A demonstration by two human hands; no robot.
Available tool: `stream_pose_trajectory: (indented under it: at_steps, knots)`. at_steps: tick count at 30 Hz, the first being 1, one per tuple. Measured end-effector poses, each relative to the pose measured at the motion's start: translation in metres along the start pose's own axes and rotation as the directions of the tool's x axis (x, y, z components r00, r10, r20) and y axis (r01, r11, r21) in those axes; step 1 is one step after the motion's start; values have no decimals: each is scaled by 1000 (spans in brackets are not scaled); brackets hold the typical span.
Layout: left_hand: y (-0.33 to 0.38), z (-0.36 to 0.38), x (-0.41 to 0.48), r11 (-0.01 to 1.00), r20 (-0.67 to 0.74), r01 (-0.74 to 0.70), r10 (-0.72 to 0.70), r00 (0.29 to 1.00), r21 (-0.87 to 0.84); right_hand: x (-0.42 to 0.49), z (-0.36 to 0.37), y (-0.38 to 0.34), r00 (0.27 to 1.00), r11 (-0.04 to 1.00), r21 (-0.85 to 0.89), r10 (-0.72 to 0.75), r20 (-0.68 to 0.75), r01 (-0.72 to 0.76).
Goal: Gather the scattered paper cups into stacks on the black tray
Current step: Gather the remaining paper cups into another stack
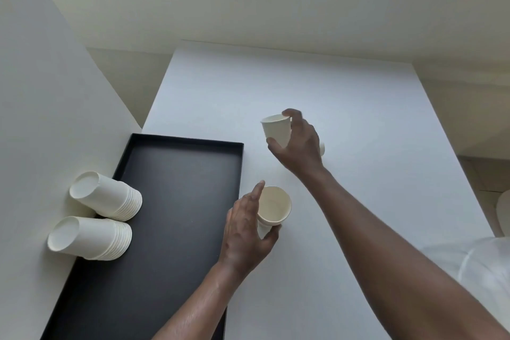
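A long black tray (pixel 176 174) lies on the left side of the white table. Two stacks of white paper cups stand upside down at its left edge, a far stack (pixel 106 197) and a near stack (pixel 89 237). My left hand (pixel 245 232) holds a paper cup (pixel 274 208) just right of the tray, mouth up and tilted toward me. Farther out over the table my right hand (pixel 299 145) grips another paper cup (pixel 277 128) upright in the air. A bit of a further cup (pixel 322 149) peeks out behind my right hand.
The white table (pixel 358 119) stretches ahead and to the right, with its far edge against pale walls. A white wall panel (pixel 41 119) runs close along the tray's left side. A white sleeve (pixel 474 265) shows at the lower right.
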State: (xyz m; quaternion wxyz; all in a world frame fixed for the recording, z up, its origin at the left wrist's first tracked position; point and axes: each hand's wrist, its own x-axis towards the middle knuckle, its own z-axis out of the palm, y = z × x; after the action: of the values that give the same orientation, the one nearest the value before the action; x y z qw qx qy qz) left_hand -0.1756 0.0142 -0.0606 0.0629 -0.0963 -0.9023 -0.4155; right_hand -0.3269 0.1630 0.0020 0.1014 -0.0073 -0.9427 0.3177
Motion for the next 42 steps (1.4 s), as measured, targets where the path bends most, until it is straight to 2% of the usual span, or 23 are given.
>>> stream_pose_trajectory:
  at_steps: [3,7,10,13,18,20,22,24,27,28,30,33,35,36,38,40,41,42]
  knots:
    - [0,-1,2,1000,-7,12,-12,1000,-13,-39,-27,-13,994,942,334,-4,-106,40]
    - [1,0,4,1000,-34,9,-10,999,-14,-108,-33,-14,977,885,423,-134,-165,192]
    - [1,3,6,999,-73,45,-47,996,-27,-142,-16,-2,967,921,301,-218,-130,248]
    - [0,4,6,994,-46,65,-70,997,-88,-153,-7,9,960,948,157,-270,-69,278]
    - [0,5,3,991,0,93,-93,996,-96,-164,-11,16,965,973,64,-229,131,222]
    - [-3,6,2,991,6,89,-89,996,-100,-166,-18,16,954,971,96,-235,187,220]
    - [-5,6,2,992,4,79,-79,997,-100,-164,-27,15,948,953,183,-274,164,244]
    - [-4,5,3,992,0,66,-66,998,-111,-152,-35,15,955,933,232,-294,44,277]
    - [-2,5,4,993,-10,54,-56,998,-107,-107,-40,23,970,970,97,-213,-117,224]
    - [-2,5,4,992,-5,61,-62,998,-109,-86,-40,28,982,986,22,-165,-93,168]
    - [-2,5,4,990,2,76,-76,997,-119,-45,-36,39,995,980,-181,-69,67,80]
    - [-3,6,4,988,4,94,-94,996,-126,0,-21,60,945,848,-488,-44,325,207]
    - [-3,7,4,986,6,100,-100,995,-130,11,-9,73,889,771,-561,-14,458,301]
    - [-4,7,4,986,6,101,-101,995,-132,13,-6,78,879,752,-579,-3,476,316]
    - [-5,7,3,986,7,100,-100,995,-133,10,-7,82,917,752,-609,16,399,252]
    - [-5,7,3,985,19,109,-107,994,-132,3,-15,79,961,828,-550,51,272,112]
    - [-5,7,3,984,24,115,-113,993,-133,-3,-21,74,976,906,-422,74,204,20]
    - [-5,7,3,983,25,118,-116,993,-138,-12,-28,67,986,972,-225,95,138,-62]
